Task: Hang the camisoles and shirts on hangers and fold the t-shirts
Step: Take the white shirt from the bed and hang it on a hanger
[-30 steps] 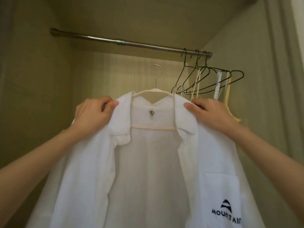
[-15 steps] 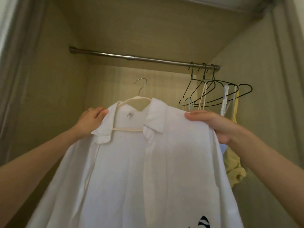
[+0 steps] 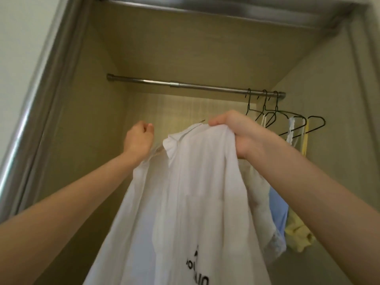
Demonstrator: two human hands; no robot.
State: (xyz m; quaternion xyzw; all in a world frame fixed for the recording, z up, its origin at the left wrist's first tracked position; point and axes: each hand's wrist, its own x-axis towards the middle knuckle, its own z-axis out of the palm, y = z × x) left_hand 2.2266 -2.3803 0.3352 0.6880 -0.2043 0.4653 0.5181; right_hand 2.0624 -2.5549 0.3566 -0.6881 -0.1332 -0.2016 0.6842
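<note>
Your right hand (image 3: 236,134) has the white shirt (image 3: 185,202) bunched at the shoulder, fingers curled tight over the fabric. Your left hand (image 3: 139,140) is curled at the other shoulder; looks like it's pinching cloth or the hanger arm, can't tell which. The shirt hangs below the closet rod (image 3: 195,86), not on it yet.

Risks:
- The hanger hook (image 3: 202,121) is barely visible, just a tip by your right thumb. Lift blind and it likely misses the rod.
- You're gripping fabric, not the hanger, so the shirt can slide off one arm and drop.
- The black wire hangers (image 3: 273,116) with camisoles (image 3: 296,134) sit just right of your hand. Swing that way and the hook snags them.

Aim for the bare rod left of them.
</note>
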